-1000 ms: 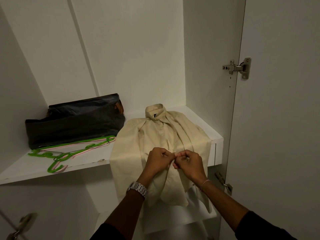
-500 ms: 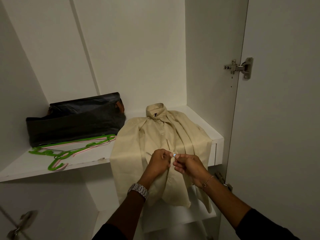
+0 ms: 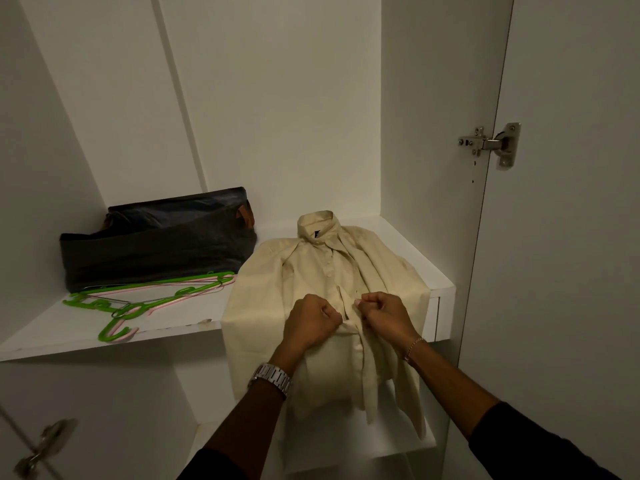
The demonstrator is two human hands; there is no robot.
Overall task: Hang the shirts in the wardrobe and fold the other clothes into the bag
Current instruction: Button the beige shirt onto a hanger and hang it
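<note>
Two hands are working a button on a cream shirt lying across a wardrobe shelf.

The left hand [image 3: 313,318] and right hand [image 3: 384,315] are both curled, pinching the front placket of the shirt [image 3: 311,268], whose lower half is hanging over the shelf [image 3: 166,327] edge. Green hangers [image 3: 145,299] and a dark bag [image 3: 156,240] are lying just beside it. This looks like buttoning or unbuttoning before hanging; next, a hanger probably needs slipping into the shoulders.

A plain cream shirt [image 3: 304,271] is lying on a white shelf [image 3: 173,323]. A dark grey bag [image 3: 156,244] with tan trim is sitting beside bright green and pale pink hangers [image 3: 145,299]. Black sleeves [image 3: 540,448] are showing.
</note>
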